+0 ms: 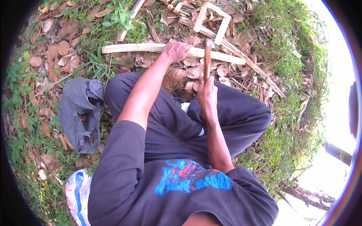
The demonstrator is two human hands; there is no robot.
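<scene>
A long pale strip of wood (132,48) lies crosswise on the leafy ground in front of my folded legs. My left hand (176,51) is closed over its middle, holding it down. In my right hand (207,90) is a hammer (207,56) with a brown wooden handle, gripped low and pointing away from me. The hammer's metal head is at the far edge of the strip, right of my left hand; whether it touches the wood I cannot tell. Just beyond the hammer head sits an angular frame of pale wood pieces (223,30).
A rough, bark-edged length of wood (260,71) slants across the ground at the right. Another pale stick (130,19) lies at the far left. Beside my left knee is a crumpled dark plastic bag (81,113), with a white and blue sack (78,196) nearer. Dry leaves and grass surround me.
</scene>
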